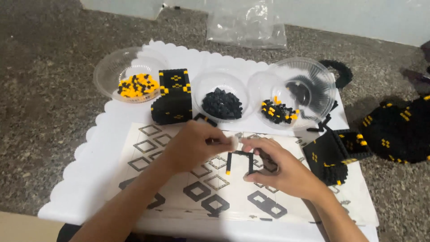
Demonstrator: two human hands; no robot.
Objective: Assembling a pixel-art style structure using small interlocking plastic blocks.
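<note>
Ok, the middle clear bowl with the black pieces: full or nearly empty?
Partly full. The middle clear bowl holds a heap of black pieces covering its bottom, well below the rim. It stands upright on the white tray.

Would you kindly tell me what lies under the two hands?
A printed sheet of grey and black diamond outlines, on a scalloped white board. The left hand and right hand cover its middle.

Four clear bowls (130, 67); perhaps three black block builds (172, 96); one instruction sheet (233, 197).
</note>
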